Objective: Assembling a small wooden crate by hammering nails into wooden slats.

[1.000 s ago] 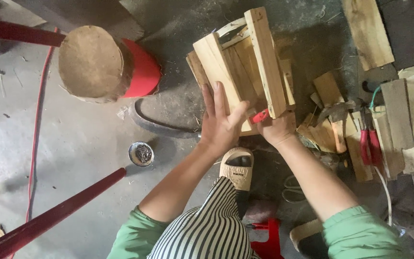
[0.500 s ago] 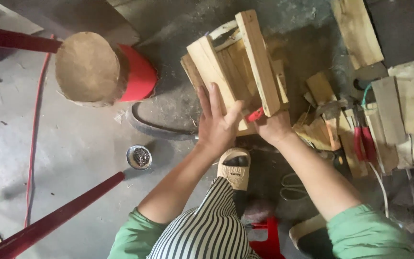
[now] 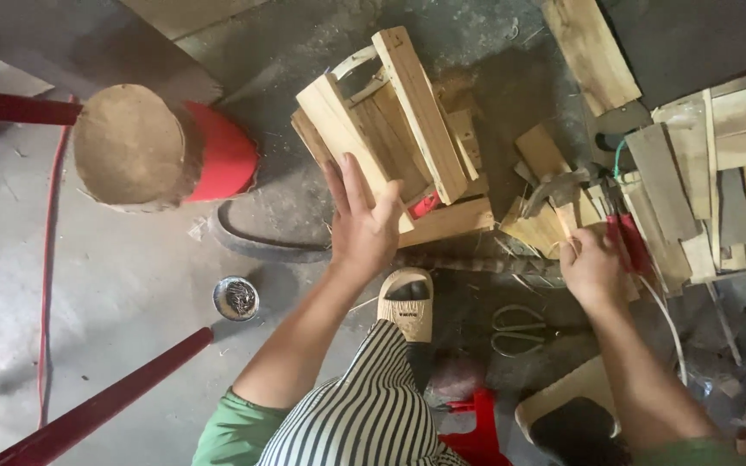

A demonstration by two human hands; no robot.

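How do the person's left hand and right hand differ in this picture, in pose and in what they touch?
The left hand lies open, fingers spread flat against the wooden frame; the right hand is curled, fingers bent.

The left hand touches the frame, while the right hand is off it, among the loose wood scraps beside a red-handled tool.

The left hand holds nothing; whether the right hand grips something cannot be told.

Both are bare, with green sleeves.

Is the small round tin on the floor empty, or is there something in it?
Not empty: the open tin holds a dark tangle of small pieces, possibly nails; too small to be sure.
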